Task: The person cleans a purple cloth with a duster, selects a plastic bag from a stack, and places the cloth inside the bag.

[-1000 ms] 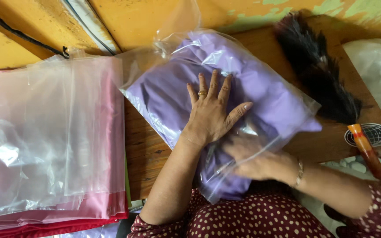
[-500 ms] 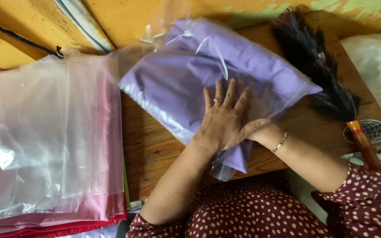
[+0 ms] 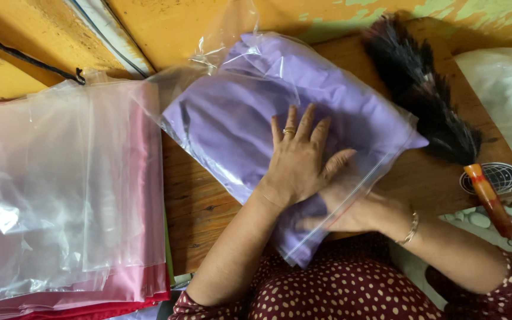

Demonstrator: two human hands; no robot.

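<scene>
A folded lilac cloth sealed inside a clear plastic bag (image 3: 250, 112) lies slantwise on the brown wooden bench (image 3: 208, 207), its far end reaching toward the bench's far edge by the yellow painted wall (image 3: 167, 24) and its near end hanging over the near edge above the person's lap. The left hand (image 3: 300, 160) lies flat on top of the bag near its middle, fingers spread and straight, palm pressing down, a ring on one finger. The right hand (image 3: 351, 207) lies at the bag's near right corner, partly beneath the left hand and under the clear film; its fingers lie flat along the bag's red-lined edge, though whether they pinch the plastic cannot be told. A thin bracelet (image 3: 411, 228) circles the right wrist. Both arms come out of maroon sleeves with pale dots (image 3: 339, 296). To the right of the bag, along the bench's right edge, rests a black feather duster with an orange handle (image 3: 434, 112), its handle pointing over the near right corner. Off the bench's left edge sits a stack of empty clear plastic bags on pink and red sheets (image 3: 60, 189), just beside the bagged cloth.
</scene>
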